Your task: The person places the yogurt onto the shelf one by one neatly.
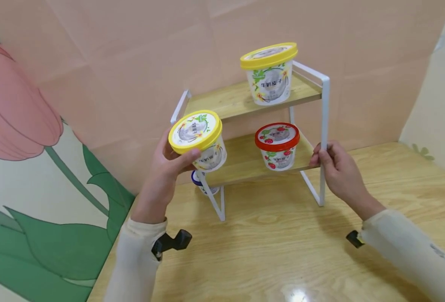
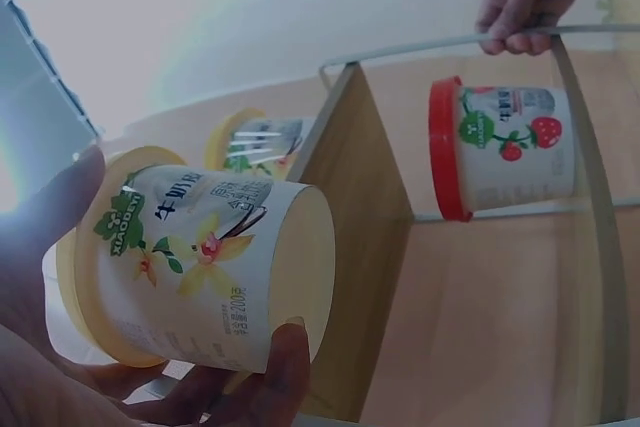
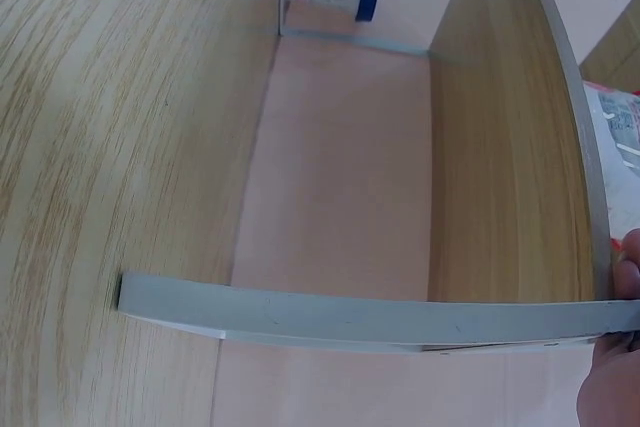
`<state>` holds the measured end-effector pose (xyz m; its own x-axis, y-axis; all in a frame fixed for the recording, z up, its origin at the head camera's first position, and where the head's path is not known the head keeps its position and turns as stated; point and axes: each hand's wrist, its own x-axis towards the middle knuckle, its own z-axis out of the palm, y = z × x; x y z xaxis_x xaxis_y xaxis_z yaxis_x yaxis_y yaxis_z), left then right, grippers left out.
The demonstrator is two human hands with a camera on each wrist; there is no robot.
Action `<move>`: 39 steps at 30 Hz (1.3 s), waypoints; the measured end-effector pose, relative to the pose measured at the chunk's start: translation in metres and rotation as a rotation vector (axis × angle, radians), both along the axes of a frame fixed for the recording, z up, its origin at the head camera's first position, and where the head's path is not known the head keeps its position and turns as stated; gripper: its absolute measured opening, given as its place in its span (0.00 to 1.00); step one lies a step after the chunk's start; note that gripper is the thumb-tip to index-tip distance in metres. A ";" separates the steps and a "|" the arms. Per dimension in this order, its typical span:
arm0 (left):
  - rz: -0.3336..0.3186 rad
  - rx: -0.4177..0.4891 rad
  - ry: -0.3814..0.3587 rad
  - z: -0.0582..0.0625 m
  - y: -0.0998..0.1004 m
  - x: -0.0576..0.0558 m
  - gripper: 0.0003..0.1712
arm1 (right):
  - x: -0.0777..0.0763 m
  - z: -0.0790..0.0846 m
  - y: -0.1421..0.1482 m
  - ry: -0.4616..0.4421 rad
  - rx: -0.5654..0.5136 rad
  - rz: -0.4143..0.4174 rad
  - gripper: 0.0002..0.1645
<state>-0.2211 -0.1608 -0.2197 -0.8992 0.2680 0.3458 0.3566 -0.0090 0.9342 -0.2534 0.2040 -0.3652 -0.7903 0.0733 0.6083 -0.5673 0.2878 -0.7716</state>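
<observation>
My left hand (image 1: pixel 162 172) grips a yellow-lidded yogurt tub (image 1: pixel 213 157), tilted, in front of the left end of a two-tier shelf rack (image 1: pixel 222 102). In the left wrist view the fingers curl around this tub (image 2: pixel 200 257), with a fingertip at its base. My right hand (image 1: pixel 337 165) pinches the rack's white right post (image 1: pixel 324 113) at the lower board's height. A second yellow-lidded tub (image 1: pixel 270 86) stands on the upper board's right part. Below it, a red-lidded tub (image 1: pixel 279 157) with strawberries printed on it sits on the lower board.
A blue-lidded tub (image 1: pixel 211 189) stands on the wooden table (image 1: pixel 268 243) by the rack's left leg, partly hidden by it. Behind the rack rises a pinkish covered wall (image 1: pixel 132 54). A tulip-painted panel (image 1: pixel 56 197) borders the table's left edge.
</observation>
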 end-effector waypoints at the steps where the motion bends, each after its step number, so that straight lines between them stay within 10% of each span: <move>1: -0.004 0.007 -0.003 0.001 0.001 -0.001 0.40 | 0.000 -0.001 0.000 -0.001 -0.002 0.000 0.09; 24: 0.041 0.182 0.195 0.035 0.017 -0.009 0.46 | -0.002 -0.001 0.001 0.004 0.004 0.005 0.09; 39: 0.075 -0.004 0.181 0.046 0.034 -0.014 0.52 | -0.001 -0.002 0.001 0.004 -0.009 0.025 0.09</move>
<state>-0.2346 -0.1272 -0.1740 -0.8401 0.2041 0.5026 0.5180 0.0270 0.8549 -0.2547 0.2046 -0.3674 -0.7892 0.0588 0.6113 -0.5777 0.2669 -0.7714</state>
